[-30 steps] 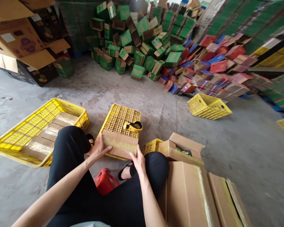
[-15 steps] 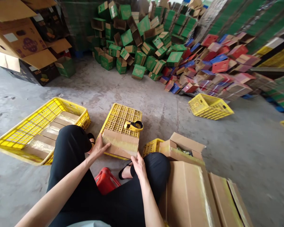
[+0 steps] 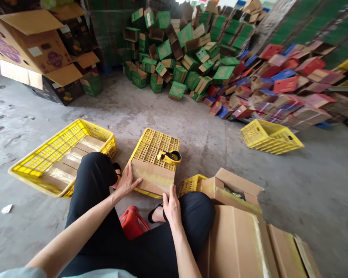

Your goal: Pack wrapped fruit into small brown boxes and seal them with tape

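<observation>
A small brown cardboard box point(image 3: 153, 176), with clear tape along its top, lies on the near part of an upturned yellow plastic crate point(image 3: 158, 141). My left hand point(image 3: 127, 182) grips the box's left end, thumb across the top and fingers along the side. At the near right corner, my right hand point(image 3: 172, 204) holds the other end between thumb and fingers. Just beyond the box, a yellow and black tape dispenser point(image 3: 170, 156) rests on the crate.
To the left stands a yellow crate point(image 3: 53, 144) with several taped boxes inside. On my right are an open carton point(image 3: 234, 189) and large cartons point(image 3: 240, 239). A red stool point(image 3: 132, 224) shows between my legs. Farther off lie another yellow crate point(image 3: 270, 137) and piled green boxes point(image 3: 178, 73).
The camera view has turned a little to the left, so the surroundings sit farther right in the picture. Both hands stay on the cardboard box, which keeps its place on the crate.
</observation>
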